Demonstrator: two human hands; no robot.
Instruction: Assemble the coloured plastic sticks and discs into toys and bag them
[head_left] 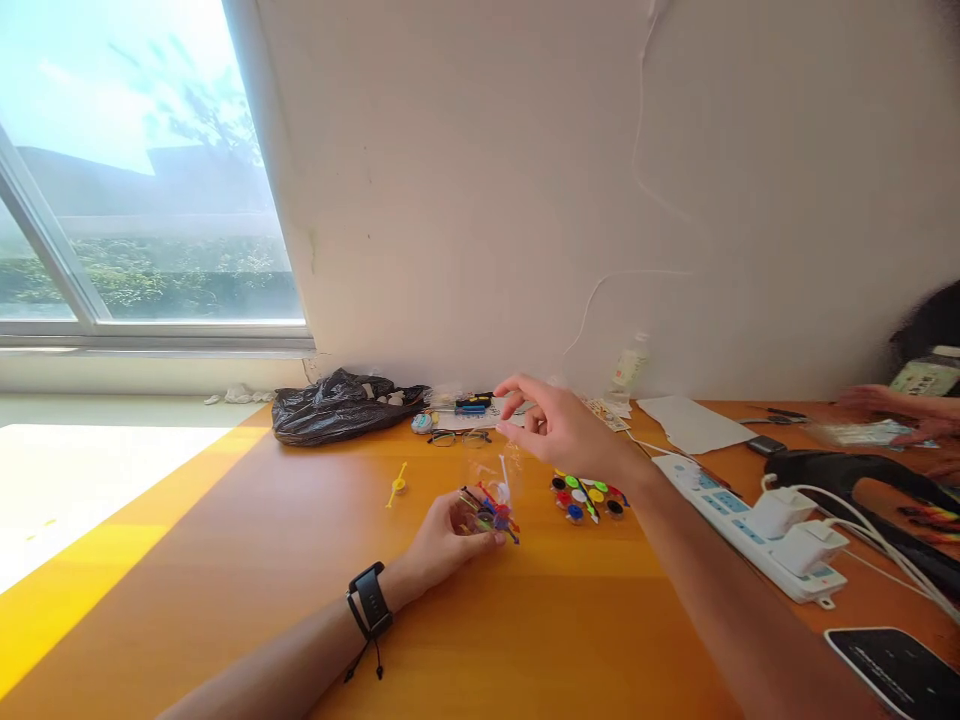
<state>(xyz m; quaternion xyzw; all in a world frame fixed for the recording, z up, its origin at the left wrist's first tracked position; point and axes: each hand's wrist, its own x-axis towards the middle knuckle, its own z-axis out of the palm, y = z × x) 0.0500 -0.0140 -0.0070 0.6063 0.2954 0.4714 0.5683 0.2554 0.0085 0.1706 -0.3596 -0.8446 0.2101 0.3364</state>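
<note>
My left hand (448,540), with a black watch on the wrist, rests on the orange table (300,560) and pinches a small clear plastic bag (491,500) of coloured stick-like pieces. My right hand (559,425) hovers just above and behind the bag, fingers loosely apart and holding nothing. A cluster of small coloured round pieces (589,496) lies to the right of the bag. One yellow stick piece (397,485) lies alone to the left.
A black plastic bag (337,405), glasses (459,437) and small tools (472,403) sit by the wall. A white power strip (742,525) with chargers and cables lies at the right, with a phone (892,670) near the corner. Another person's hands (892,410) work at far right.
</note>
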